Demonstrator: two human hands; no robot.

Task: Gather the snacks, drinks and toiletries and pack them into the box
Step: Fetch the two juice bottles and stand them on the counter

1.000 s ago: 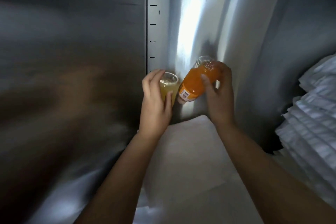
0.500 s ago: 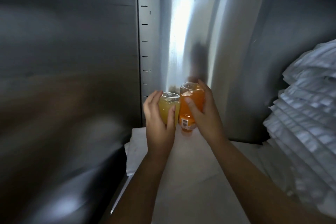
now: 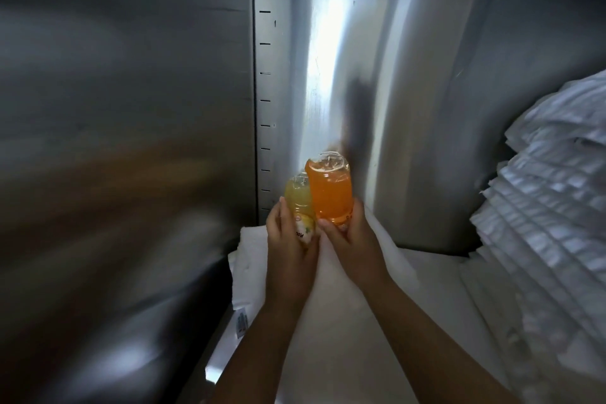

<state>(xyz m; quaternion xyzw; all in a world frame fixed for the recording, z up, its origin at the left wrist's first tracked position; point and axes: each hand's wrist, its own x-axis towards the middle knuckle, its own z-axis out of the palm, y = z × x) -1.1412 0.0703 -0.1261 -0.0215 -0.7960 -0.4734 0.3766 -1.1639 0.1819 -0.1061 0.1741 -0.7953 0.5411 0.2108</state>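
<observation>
Up close, the left hand [image 3: 290, 251] grips a clear yellow drink bottle [image 3: 298, 203] and the right hand [image 3: 352, 239] an orange drink bottle [image 3: 331, 193], bottoms up and touching, against brushed steel walls [image 3: 426, 108] above white folded cloth [image 3: 328, 289].

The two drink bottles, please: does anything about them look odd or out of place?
Both are held base-up: the orange bottle in the right hand and the yellow bottle in the left hand. No spill shows.
</observation>
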